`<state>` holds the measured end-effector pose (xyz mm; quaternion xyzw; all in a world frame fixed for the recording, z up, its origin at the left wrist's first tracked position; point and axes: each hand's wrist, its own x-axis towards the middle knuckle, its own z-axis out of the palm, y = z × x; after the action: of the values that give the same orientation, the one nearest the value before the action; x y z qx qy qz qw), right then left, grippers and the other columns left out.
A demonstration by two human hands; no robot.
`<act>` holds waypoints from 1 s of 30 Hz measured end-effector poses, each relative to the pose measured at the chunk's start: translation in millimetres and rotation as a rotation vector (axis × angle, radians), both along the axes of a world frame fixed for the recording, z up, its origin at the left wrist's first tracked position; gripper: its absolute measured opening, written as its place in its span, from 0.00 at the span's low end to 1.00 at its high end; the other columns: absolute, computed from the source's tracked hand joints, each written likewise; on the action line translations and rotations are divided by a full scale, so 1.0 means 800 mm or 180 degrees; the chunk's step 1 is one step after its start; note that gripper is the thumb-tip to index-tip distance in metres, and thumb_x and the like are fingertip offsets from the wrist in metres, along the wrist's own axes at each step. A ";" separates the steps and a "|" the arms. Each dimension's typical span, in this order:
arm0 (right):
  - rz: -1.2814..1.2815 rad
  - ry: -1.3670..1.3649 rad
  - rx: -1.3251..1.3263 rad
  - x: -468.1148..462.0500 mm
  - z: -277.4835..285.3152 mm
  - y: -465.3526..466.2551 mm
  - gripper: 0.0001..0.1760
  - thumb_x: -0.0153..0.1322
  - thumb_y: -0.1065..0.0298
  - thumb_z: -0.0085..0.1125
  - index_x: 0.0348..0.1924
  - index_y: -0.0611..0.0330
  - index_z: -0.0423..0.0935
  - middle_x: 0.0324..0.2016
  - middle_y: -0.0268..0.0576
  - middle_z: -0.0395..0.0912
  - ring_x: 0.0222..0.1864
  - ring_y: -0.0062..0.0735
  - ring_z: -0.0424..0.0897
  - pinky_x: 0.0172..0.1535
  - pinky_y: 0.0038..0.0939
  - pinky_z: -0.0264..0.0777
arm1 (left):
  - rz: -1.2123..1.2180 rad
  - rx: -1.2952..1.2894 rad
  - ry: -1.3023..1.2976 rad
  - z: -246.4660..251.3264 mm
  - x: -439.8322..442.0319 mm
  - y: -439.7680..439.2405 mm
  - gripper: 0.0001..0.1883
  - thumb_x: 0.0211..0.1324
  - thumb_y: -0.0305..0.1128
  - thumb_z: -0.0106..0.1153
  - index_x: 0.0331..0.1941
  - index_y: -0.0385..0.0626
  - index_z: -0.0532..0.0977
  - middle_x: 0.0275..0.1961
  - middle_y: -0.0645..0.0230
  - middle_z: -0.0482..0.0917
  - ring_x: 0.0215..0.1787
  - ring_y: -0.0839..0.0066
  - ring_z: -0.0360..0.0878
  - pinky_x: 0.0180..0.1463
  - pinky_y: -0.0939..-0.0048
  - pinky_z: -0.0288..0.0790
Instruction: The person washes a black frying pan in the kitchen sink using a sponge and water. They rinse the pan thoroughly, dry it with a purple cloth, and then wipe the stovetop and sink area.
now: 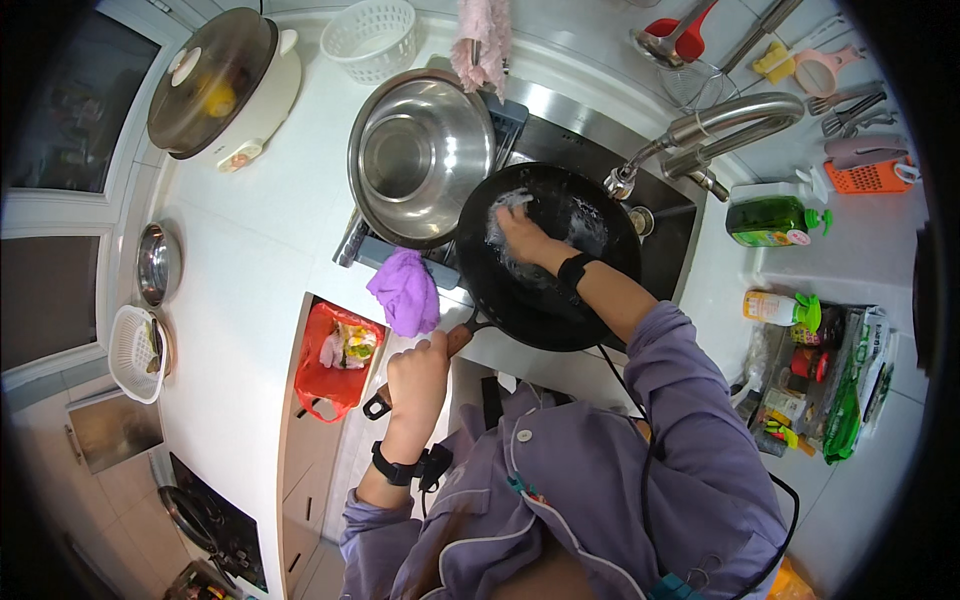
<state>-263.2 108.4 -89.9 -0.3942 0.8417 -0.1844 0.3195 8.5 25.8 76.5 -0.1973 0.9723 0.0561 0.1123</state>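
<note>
My left hand (421, 382) is closed around the wooden handle (459, 340) of a black wok (551, 322). The wok rests tilted over the stainless steel sink (679, 251), below the faucet (619, 182). Inside it, my right hand (525, 238) reaches to the left part of the inner surface, its fingertips in white soapy foam (498, 225). Whether those fingers hold a cloth or pad is hidden by the foam. More suds (589, 225) cling to the wok's right inner side. Close to the handle, a purple cloth (406, 292) hangs over the counter's edge.
A large steel basin (469, 150) sits over the sink's left side, touching the wok. A red-bagged bin (319, 375) hangs at the counter front. Green dish soap (772, 221) stands right of the sink. Behind are a white basket (371, 45) and a lidded electric cooker (262, 97).
</note>
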 end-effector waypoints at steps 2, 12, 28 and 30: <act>0.0327 -0.0291 -0.0327 0.020 0.009 0.008 0.28 0.60 0.85 0.53 0.52 0.57 0.59 0.52 0.67 0.61 0.53 0.71 0.68 0.53 0.50 0.68 | -0.0030 -0.0024 -0.0015 0.000 -0.001 0.000 0.08 0.53 0.34 0.60 0.32 0.48 0.70 0.24 0.66 0.79 0.24 0.64 0.81 0.28 0.64 0.73; 0.1116 -0.0380 0.1025 0.017 0.052 0.166 0.25 0.63 0.79 0.55 0.52 0.49 0.67 0.52 0.52 0.65 0.57 0.59 0.67 0.56 0.48 0.66 | -0.0114 -0.0033 -0.0012 -0.003 -0.001 -0.007 0.07 0.54 0.34 0.58 0.31 0.50 0.69 0.24 0.69 0.79 0.23 0.65 0.81 0.27 0.66 0.72; -0.0744 0.0481 -0.0266 -0.028 -0.002 -0.025 0.25 0.62 0.83 0.50 0.50 0.61 0.55 0.50 0.72 0.62 0.47 0.73 0.71 0.50 0.54 0.68 | -0.0148 -0.0068 0.0266 -0.003 -0.001 -0.006 0.09 0.53 0.35 0.60 0.31 0.50 0.69 0.23 0.68 0.79 0.22 0.65 0.81 0.28 0.65 0.72; -0.0435 0.0035 -0.0592 0.003 0.009 -0.033 0.26 0.60 0.85 0.50 0.50 0.60 0.56 0.51 0.72 0.61 0.46 0.74 0.71 0.49 0.54 0.68 | -0.0117 -0.0018 0.0123 -0.001 -0.002 -0.006 0.09 0.53 0.35 0.60 0.31 0.50 0.69 0.23 0.68 0.79 0.23 0.65 0.81 0.28 0.65 0.72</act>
<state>-260.6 81.8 -82.7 -0.3648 0.8476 -0.2809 0.2637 6.6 20.7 75.6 -0.1785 0.9779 0.0551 0.0939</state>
